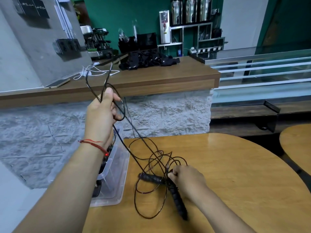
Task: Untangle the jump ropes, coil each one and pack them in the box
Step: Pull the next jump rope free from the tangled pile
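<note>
A thin black jump rope cord (pixel 148 190) lies in loose tangled loops on the wooden table (pixel 235 174). Two black ribbed handles rest among the loops, one lying flat (pixel 150 178), the other (pixel 179 201) pointing toward me. My left hand (pixel 102 115) is raised above the box and grips a loop of cord, whose strands run down to the tangle. My right hand (pixel 185 177) rests low on the table and pinches the cord where the handles meet. A clear plastic box (pixel 116 179) stands at the table's left edge, with dark items inside, partly hidden by my left forearm.
A wooden counter (pixel 151 78) runs behind the table with a phone (pixel 57 83), white cables (pixel 94 72) and a pile of black items (pixel 148 62). A rough white wall sits beneath it. A second round table (pixel 297 145) edges in at the right.
</note>
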